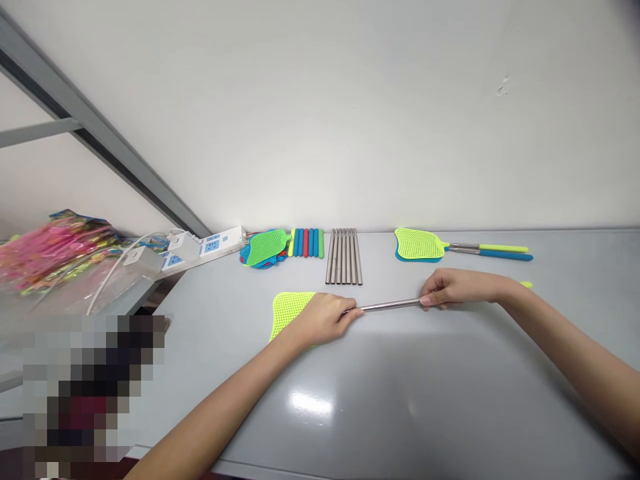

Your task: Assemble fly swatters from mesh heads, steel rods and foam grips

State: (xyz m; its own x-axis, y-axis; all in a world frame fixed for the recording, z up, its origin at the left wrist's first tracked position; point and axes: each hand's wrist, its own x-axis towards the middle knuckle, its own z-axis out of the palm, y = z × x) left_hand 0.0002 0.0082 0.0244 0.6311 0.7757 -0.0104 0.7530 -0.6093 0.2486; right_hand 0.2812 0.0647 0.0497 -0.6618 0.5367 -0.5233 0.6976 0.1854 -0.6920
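Note:
A yellow-green fly swatter (289,310) lies across my hands above the table. My left hand (327,315) is closed round its neck, covering the join between the perforated head and the thin metal rod. My right hand (447,288) pinches the other end of the bare rod. Past my right wrist a yellow-green tip, likely the end of the handle, shows; the stretch between is hidden by my hand and arm.
Along the wall lie a pile of swatter heads (269,248), several coloured handles (306,243), several metal rods (343,257) and two assembled swatters (423,245). At left are a white power strip (213,243) and pink plastic-wrapped goods (65,247).

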